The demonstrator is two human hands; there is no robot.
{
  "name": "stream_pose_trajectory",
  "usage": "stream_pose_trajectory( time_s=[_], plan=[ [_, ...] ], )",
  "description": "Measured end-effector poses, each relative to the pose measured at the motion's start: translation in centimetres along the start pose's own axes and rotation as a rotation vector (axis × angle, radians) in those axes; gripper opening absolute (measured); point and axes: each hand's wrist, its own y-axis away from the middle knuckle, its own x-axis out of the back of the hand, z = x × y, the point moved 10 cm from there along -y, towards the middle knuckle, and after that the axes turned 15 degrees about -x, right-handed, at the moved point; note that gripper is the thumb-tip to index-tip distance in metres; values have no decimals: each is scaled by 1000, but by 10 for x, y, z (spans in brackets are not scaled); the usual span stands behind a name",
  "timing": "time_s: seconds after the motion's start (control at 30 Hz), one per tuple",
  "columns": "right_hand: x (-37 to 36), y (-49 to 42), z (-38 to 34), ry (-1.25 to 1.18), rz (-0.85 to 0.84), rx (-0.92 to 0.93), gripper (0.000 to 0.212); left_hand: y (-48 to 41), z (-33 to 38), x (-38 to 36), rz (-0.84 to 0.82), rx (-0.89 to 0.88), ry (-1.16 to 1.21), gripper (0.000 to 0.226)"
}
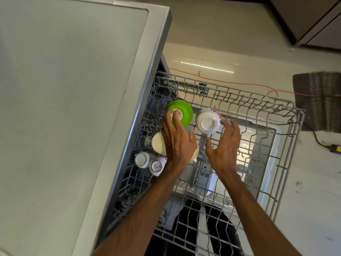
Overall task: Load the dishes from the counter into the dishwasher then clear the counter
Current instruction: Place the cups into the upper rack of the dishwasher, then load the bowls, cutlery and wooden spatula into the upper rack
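The grey wire dishwasher rack [258, 100] is pulled out below me. A green bowl [184, 111] sits upside down at its back left, and my left hand [177, 141] rests its fingertips on the bowl's base. Beside it a white bowl [207, 122] lies upside down; my right hand [225, 146] hovers at its right side with spread fingers, one fingertip at its rim. A cream bowl [157, 143] lies partly hidden under my left hand. Two small white cups [142, 159] [156, 167] stand inverted nearer to me.
The pale counter top [55, 89] fills the left, its edge overhanging the rack. The open dishwasher door [273, 145] shows through the wires. An orange cable [239, 83] and a dark mat [321, 100] lie on the floor at the right.
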Motion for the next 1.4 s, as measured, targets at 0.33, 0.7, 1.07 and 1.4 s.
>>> stream_pose_trajectory(
  time_s=[0.33, 0.7, 1.07, 1.4],
  plan=[
    [95, 101, -39, -160, -14, -80, 30, 102, 59, 126, 23, -80, 273, 38],
    [169, 261, -140, -144, -355, 334, 19, 269, 89, 297, 212, 101, 318, 21],
    [131, 459, -206, 15, -766, 647, 11, 512, 34, 406, 624, 616, 234, 14],
    [90, 662, -232, 146, -1020, 965, 19, 703, -17, 459, 930, 893, 210, 12]
  ],
)
